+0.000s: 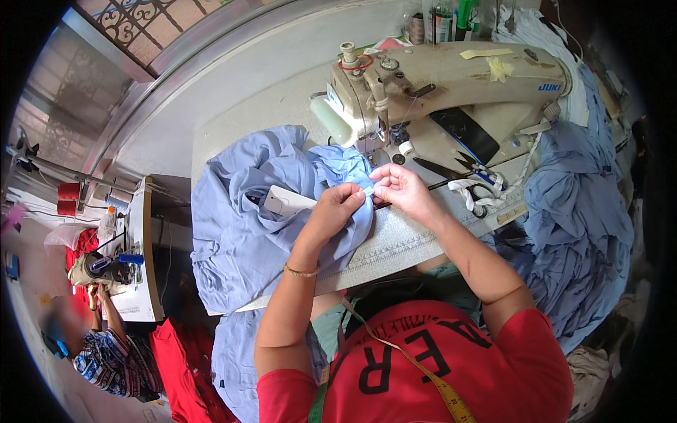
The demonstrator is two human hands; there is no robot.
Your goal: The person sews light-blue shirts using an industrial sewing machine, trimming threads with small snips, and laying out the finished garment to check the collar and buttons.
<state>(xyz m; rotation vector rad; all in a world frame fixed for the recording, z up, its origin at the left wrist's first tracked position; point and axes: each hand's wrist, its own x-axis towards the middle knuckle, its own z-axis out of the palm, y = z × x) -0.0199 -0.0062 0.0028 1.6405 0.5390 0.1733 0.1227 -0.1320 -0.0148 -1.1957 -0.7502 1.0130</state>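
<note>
A light blue garment (pixel 243 180) lies bunched on the left side of the sewing table and hangs over its front edge. Just in front of the needle area of a beige sewing machine (pixel 451 77), both hands meet at the cloth. Thumb and fingers of my left hand (pixel 337 210) pinch a folded edge of the garment. My right hand (pixel 402 190) pinches the same edge from the other side, fingertips close to the left ones. A small pale bit shows between the fingertips; its kind is unclear. A white card tag (pixel 285 201) lies on the garment, left of my left hand.
Right of my hands lie scissors (pixel 481 201) with cloth-wrapped handles, blue-handled snips (pixel 486 171), a black phone (pixel 465 134) and a small white spool (pixel 407 149). More blue garments (pixel 578 218) hang at the right. Another person (pixel 113 352) works at a machine, far left.
</note>
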